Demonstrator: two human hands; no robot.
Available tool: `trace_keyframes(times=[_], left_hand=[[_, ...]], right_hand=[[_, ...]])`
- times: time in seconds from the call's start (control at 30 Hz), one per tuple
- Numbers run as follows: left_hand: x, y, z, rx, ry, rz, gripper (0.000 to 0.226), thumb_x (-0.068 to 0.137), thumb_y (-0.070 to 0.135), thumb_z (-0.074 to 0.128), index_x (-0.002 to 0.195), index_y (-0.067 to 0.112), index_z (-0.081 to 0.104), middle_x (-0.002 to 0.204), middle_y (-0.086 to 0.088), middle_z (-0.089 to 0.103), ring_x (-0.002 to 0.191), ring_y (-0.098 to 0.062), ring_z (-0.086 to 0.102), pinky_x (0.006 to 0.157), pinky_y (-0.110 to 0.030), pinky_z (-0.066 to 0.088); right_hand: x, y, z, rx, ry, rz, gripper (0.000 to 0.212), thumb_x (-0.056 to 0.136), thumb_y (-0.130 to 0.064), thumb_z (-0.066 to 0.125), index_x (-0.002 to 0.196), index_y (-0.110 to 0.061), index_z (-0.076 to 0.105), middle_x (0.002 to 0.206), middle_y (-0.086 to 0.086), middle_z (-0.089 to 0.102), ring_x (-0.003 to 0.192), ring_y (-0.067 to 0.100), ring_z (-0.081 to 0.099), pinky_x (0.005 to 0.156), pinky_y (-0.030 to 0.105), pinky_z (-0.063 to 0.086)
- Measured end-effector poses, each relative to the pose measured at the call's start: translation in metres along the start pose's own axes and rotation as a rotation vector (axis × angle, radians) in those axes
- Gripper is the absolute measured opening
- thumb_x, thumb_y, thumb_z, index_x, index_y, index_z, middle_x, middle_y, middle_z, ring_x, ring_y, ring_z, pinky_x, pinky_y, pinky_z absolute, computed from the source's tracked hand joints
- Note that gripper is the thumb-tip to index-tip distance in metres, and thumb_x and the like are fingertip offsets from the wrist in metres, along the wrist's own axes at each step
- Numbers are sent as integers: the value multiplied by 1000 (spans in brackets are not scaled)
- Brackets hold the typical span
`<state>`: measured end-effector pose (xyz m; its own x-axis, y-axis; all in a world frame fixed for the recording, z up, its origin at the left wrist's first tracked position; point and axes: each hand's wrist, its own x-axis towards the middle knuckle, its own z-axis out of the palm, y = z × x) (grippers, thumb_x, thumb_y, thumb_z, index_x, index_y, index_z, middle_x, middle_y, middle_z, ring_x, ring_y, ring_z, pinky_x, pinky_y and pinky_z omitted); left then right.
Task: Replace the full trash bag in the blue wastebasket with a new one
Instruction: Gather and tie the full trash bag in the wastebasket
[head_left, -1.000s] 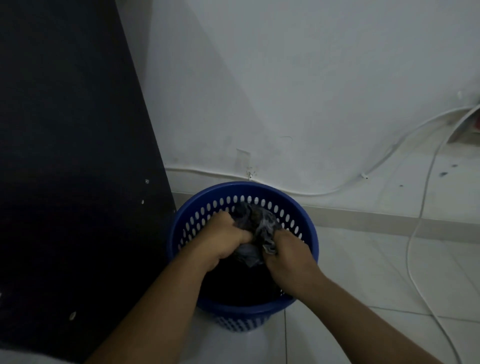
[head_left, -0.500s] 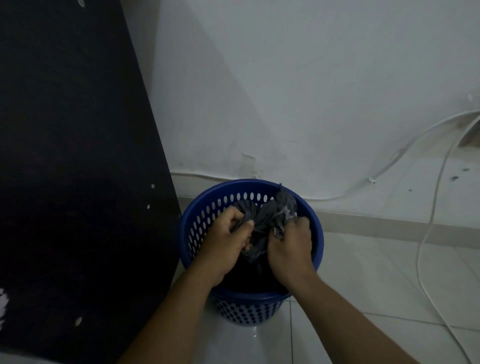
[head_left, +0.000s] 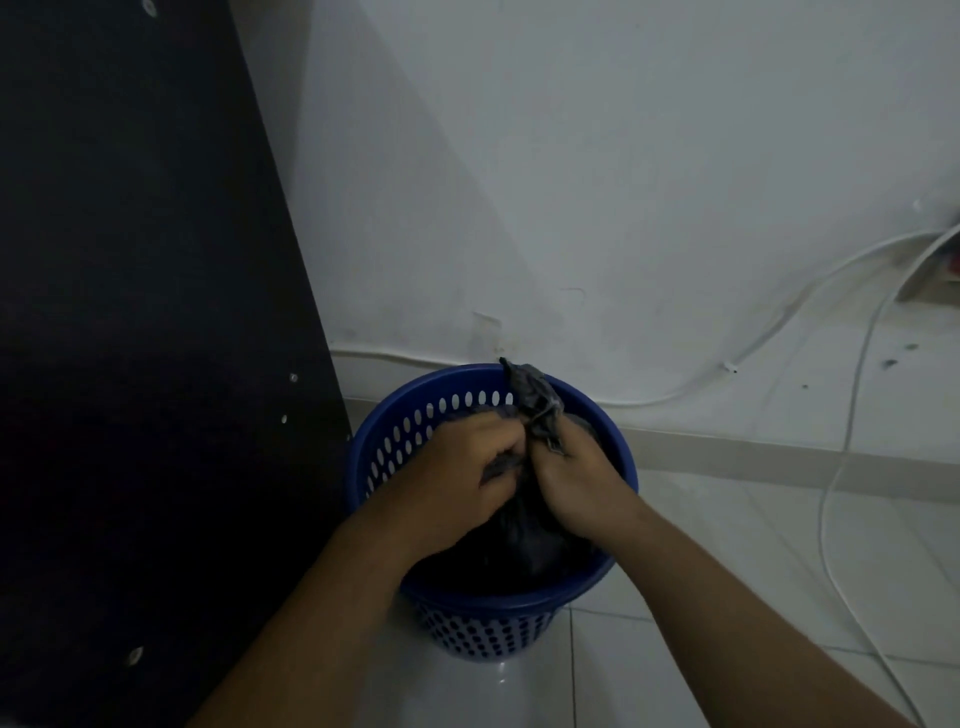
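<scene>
- dark panel (head_left: 130, 312): tall, near-black board dotted with small pale screw heads. It fills the left side, and its edge stands just beside the basket's left wall.
- wall (head_left: 571, 156): white and scuffed, directly behind the basket. A pale skirting strip (head_left: 727, 441) runs along its foot.
- cables (head_left: 779, 322): white. One is clipped along the wall and passes behind the basket. Another drops to the floor at the right and trails toward the lower right corner.
- floor (head_left: 727, 561): glossy white tiles with grey joints.
- right edge: an object where the cables end, cut off by the frame and too dim to identify.
- forearms: both reach in from the lower edge and cross the near rim, covering part of the basket's mouth.
- left hand (head_left: 462, 467): over the basket's mouth, fingers curled tight round gathered bag plastic. The fingertips are tucked under and out of sight.
- right hand (head_left: 576, 478): touching the left hand, fingers curled round the same bunch of plastic.
- wastebasket (head_left: 493, 600): blue and round, with a solid rim and a wall pierced by oval holes. It stands upright on the floor.
- trash bag (head_left: 530, 389): dark grey plastic, inside the wastebasket. Its gathered top pokes up above the far rim between the two hands, and its body sits in shadow below them. What it holds cannot be seen.
</scene>
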<state>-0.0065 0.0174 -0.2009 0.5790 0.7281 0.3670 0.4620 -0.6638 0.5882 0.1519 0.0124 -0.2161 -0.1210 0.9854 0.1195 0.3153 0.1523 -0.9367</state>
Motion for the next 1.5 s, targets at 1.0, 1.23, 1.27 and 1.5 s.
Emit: trace_keyframes(times=[1.0,1.23,1.27,1.5], left_hand=[[7,-31,-14,601,-182,761,15,100,8,50,109,10,62,103,-6,69,92,-23,64,83,-38,52],[4,-29,-15,599,-203,773,16,101,8,50,99,11,66,91,-5,67,82,-22,64,74,-38,53],[3,-28,-15,598,-213,770,18,101,7,50,96,11,68,90,-5,68,83,-22,64,74,-38,53],[8,-31,-23,615,-216,803,15,101,7,52,100,10,67,97,-6,68,87,-23,64,74,-37,53]], right_hand=[[-2,-18,-29,491,-126,459,17,93,-9,62,76,-9,59,63,5,55,47,9,43,35,17,26],[-6,-7,-24,568,-165,407,20,92,4,58,74,-2,63,66,10,63,49,11,57,41,19,41],[-4,-7,-22,421,-148,371,22,92,0,60,70,-5,60,60,7,61,44,10,53,39,20,39],[-3,-7,-10,211,-15,185,20,85,3,66,67,-6,67,58,-2,62,51,4,55,52,16,45]])
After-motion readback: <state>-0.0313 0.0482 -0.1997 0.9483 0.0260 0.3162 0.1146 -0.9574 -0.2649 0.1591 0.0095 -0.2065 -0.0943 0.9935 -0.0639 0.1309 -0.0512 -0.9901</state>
